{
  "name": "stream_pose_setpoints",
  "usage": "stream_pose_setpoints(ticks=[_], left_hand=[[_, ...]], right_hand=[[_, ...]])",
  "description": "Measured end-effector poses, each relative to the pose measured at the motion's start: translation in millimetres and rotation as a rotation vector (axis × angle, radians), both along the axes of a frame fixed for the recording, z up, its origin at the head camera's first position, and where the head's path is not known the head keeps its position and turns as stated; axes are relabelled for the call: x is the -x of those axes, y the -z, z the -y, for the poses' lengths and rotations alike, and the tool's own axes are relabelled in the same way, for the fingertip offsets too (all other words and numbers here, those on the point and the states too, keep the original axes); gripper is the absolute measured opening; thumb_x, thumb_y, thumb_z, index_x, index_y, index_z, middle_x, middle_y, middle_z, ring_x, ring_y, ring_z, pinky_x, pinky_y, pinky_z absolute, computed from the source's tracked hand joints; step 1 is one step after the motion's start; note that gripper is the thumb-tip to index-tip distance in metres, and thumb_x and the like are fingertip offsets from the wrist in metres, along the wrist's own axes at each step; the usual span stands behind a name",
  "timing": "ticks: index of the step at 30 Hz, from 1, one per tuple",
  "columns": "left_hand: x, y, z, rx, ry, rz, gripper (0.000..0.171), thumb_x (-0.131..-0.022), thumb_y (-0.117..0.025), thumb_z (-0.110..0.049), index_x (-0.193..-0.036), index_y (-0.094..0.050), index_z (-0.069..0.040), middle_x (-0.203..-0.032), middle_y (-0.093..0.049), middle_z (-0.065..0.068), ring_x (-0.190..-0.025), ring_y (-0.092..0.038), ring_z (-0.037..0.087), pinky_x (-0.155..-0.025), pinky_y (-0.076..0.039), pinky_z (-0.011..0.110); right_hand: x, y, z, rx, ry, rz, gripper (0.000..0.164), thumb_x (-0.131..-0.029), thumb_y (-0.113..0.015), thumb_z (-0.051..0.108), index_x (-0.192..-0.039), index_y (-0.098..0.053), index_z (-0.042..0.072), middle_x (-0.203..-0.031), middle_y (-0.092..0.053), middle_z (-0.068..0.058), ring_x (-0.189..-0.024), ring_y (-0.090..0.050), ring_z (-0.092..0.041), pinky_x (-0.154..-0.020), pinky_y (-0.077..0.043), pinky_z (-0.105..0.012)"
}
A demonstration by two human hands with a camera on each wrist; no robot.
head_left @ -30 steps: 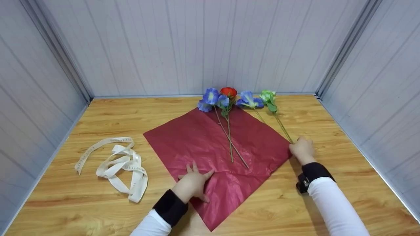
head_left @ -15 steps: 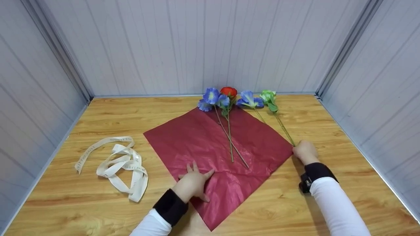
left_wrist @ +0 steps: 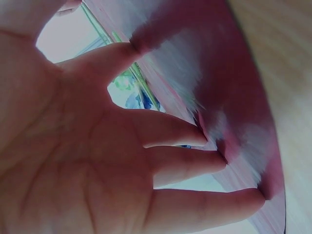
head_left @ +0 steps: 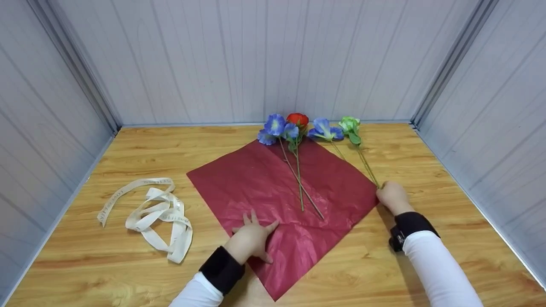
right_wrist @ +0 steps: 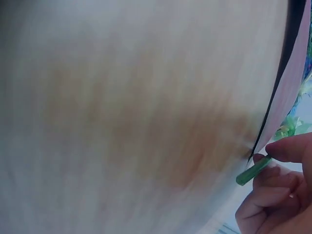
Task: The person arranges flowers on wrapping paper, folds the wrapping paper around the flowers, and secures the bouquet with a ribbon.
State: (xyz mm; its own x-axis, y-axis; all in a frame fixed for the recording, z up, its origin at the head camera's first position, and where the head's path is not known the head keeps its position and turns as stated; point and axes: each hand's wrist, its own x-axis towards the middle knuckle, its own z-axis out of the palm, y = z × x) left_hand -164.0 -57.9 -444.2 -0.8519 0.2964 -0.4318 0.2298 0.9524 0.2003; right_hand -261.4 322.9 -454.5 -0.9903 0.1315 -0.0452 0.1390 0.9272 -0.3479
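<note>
The left hand [head_left: 251,241], spread and empty, rests on red paper [head_left: 251,183] on the worktop [head_left: 140,153], probably steadying it. The right hand [head_left: 393,198] pinches a green flower [head_left: 349,125] (near its stem's end) by the paper's corner.

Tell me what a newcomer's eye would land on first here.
Probably the dark red sheet, spread cornerwise across the wooden table, the left hand splayed on its near left edge. Next, the red flower between blue flowers at its far end, and right of them the green flower, its stem pinched in the right hand by the sheet's right corner. A loosely looped pale ribbon lies left of the sheet.
</note>
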Motion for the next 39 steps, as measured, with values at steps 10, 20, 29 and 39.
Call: stream_pose_setpoints(ticks=[10, 20, 29, 39], left_hand=[[-2.6, -2.3, 0, -0.024, -0.002, -0.015, 0.099, -0.062, -0.086, -0.044, -0.146, -0.036, -0.031, -0.150, -0.016, 0.035, -0.138, -0.015, 0.054, -0.086, -0.036, 0.074], [-3.8, -2.9, 1, -0.032, -0.012, -0.013, 0.098, -0.062, -0.086, -0.044, -0.146, -0.036, -0.031, -0.151, -0.014, 0.034, -0.138, -0.013, 0.053, -0.087, -0.035, 0.074], [-2.0, -2.2, -1, 0.002, -0.004, -0.008, 0.099, -0.063, -0.085, -0.045, -0.147, -0.034, -0.032, -0.151, -0.014, 0.033, -0.138, -0.014, 0.053, -0.087, -0.037, 0.073], [-2.3, -1.9, 0, -0.013, -0.003, -0.006, 0.099, -0.064, -0.085, -0.045, -0.147, -0.034, -0.032, -0.151, -0.013, 0.034, -0.138, -0.013, 0.053, -0.088, -0.036, 0.073]], right_hand=[[1.7, -2.1, 12, 0.025, 0.020, -0.090, 0.028, -0.087, -0.045, 0.013, -0.059, -0.043, 0.010, -0.060, -0.042, -0.005, -0.058, -0.043, -0.022, -0.053, -0.033, -0.029], [2.4, -0.9, 20, 0.053, 0.054, -0.204, 0.026, -0.089, -0.050, 0.015, -0.067, -0.055, 0.001, -0.070, -0.059, -0.017, -0.067, -0.057, -0.033, -0.055, -0.040, -0.037], [2.3, -2.7, 30, 0.078, 0.052, -0.309, 0.025, -0.090, -0.051, 0.012, -0.084, -0.064, -0.008, -0.085, -0.065, -0.029, -0.082, -0.061, -0.046, -0.072, -0.048, -0.052], [5.4, -15.0, 62, 0.238, 0.066, -0.388, 0.026, -0.092, -0.052, 0.013, -0.096, -0.064, -0.010, -0.091, -0.066, -0.027, -0.084, -0.062, -0.041, -0.077, -0.048, -0.049]])
